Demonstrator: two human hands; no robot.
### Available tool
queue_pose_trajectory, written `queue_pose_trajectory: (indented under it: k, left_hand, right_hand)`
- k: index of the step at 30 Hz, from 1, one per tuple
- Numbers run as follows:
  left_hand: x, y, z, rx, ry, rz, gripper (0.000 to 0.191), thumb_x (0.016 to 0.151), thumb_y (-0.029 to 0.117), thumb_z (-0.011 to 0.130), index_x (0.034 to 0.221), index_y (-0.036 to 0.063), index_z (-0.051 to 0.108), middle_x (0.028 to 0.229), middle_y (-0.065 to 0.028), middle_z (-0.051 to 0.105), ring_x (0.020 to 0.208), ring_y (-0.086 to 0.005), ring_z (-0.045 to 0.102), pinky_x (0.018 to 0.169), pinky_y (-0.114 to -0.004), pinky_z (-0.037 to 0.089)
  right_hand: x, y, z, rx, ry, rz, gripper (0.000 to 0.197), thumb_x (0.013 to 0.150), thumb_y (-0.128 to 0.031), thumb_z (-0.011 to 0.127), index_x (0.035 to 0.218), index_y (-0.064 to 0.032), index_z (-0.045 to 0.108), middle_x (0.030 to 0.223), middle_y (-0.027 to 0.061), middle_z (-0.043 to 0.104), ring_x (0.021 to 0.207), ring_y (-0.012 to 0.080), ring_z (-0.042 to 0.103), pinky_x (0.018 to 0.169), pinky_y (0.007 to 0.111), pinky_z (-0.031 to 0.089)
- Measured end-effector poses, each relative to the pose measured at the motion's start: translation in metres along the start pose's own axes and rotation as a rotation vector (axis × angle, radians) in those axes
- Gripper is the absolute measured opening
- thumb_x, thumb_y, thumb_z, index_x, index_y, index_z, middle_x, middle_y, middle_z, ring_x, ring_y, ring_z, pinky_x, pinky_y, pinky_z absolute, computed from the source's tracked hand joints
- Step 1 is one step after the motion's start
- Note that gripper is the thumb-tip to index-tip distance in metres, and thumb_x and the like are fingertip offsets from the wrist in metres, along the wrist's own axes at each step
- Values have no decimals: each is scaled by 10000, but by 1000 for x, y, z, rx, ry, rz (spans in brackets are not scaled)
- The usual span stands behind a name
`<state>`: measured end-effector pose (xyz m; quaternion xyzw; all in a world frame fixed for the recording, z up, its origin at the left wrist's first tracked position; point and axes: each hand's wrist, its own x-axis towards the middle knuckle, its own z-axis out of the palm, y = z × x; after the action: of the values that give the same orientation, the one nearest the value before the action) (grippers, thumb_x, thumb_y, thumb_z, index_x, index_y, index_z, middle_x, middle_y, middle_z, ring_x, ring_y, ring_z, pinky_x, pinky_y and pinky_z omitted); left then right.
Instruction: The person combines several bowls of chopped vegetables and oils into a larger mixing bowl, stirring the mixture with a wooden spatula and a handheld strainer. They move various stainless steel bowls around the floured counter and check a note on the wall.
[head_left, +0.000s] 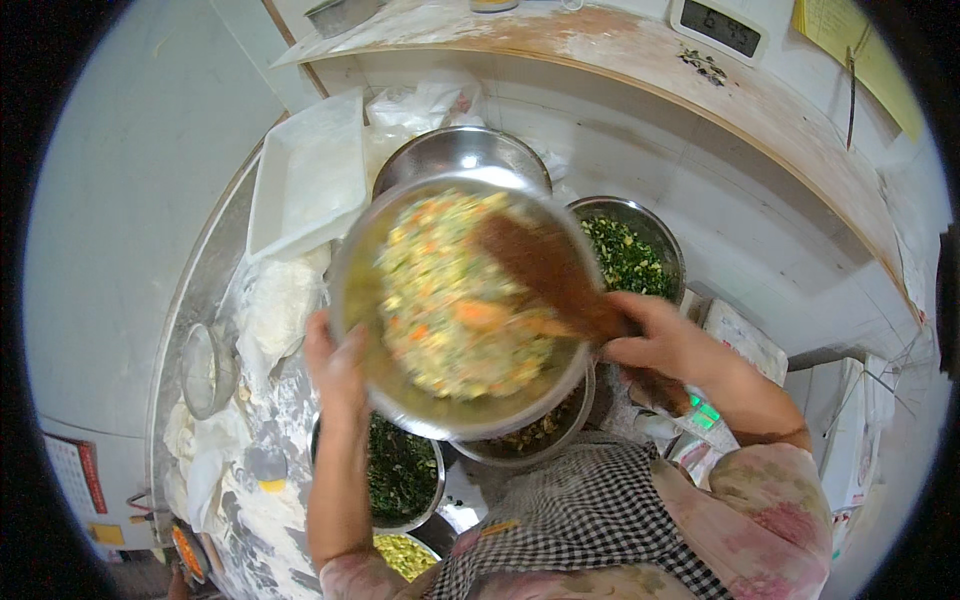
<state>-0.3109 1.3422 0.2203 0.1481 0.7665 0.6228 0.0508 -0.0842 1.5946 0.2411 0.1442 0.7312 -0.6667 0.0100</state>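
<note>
A large stainless steel bowl (358, 285) is held up and tilted before me, blurred by motion. In it lies a finely chopped yellow, green and orange mixture (442, 255). My left hand (335, 367) grips the bowl's left rim. My right hand (656, 334) is closed around a brown wooden paddle (525, 255) at the right rim; whether it also grips the rim I cannot tell. The paddle's blade reaches over the mixture, and its handle sticks out below my hand. Partly hidden underneath is another steel bowl (589, 397) with a dark brownish filling.
Behind stands a steel bowl (465, 142). Bowls of chopped greens (626, 259) sit at right and lower left (405, 472). To the left are a white plastic tray (311, 165), a sieve (208, 371) and a floury worktop (289, 427). A shelf (540, 34) juts out above.
</note>
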Motion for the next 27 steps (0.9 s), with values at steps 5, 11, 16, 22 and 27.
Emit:
queue_pose_trajectory:
  k: [5,11,16,22,27]
  left_hand:
    - [-7,0,123,-139,-254,-10,202,778,0,491,975,13,452,900,-103,510,864,-178,505,757,-308,427]
    - [-13,-41,221,-72,-225,71,183,724,-19,550,896,-2,489,825,-133,573,767,-231,561,724,-335,440]
    - [-7,-87,246,6,-156,170,187,715,15,580,879,-13,494,775,-167,587,713,-297,570,679,-353,444]
    - [-12,-82,243,101,-61,166,174,717,32,604,850,-21,505,737,-174,587,680,-321,579,645,-368,446]
    - [-14,-83,243,178,-72,123,180,724,40,614,873,-23,536,730,-183,598,690,-336,589,644,-378,455]
  right_hand:
    - [-63,20,-61,-13,353,135,398,763,-134,578,1129,-2,492,917,30,579,760,88,548,589,229,492]
    - [-76,54,-98,115,518,200,359,761,-202,600,1052,-13,510,769,23,542,576,76,524,452,214,468]
    - [-61,94,-123,108,492,232,360,777,-196,588,1077,-17,501,773,21,544,533,78,505,443,215,462]
    - [-40,113,-131,105,414,235,354,787,-171,571,1101,-22,501,788,5,543,621,67,516,456,218,470]
    - [-42,109,-135,107,402,257,385,788,-169,575,1136,-28,493,819,4,542,652,76,519,472,227,489]
